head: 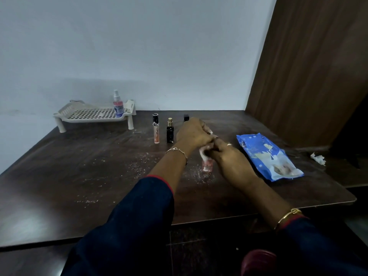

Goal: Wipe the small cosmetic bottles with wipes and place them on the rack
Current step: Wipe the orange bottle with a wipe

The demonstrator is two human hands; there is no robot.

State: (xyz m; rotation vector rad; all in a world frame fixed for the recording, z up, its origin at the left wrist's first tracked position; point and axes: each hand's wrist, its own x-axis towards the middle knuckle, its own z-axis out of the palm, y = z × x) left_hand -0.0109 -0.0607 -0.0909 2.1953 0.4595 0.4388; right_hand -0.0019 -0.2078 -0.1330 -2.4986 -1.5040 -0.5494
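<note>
Centrally on dark table (pixel 79 176): small pink bottle (pixel 207 166) upright, top hidden under hands. Left hand (pixel 194 134) and right hand (pixel 229 156) clenched together over its top, white wipe (pixel 202 153) pinched between them. Behind, standing apart: peach tube (pixel 156 129), black bottle with gold cap (pixel 170 131), dark cap (pixel 186 117) mostly hidden. Spray bottle (pixel 118 104) upright on white rack (pixel 93 114), far left. Blue wipes pack (pixel 268 156) just right of hands. Crumpled scrap (pixel 318 158) farther right.
</note>
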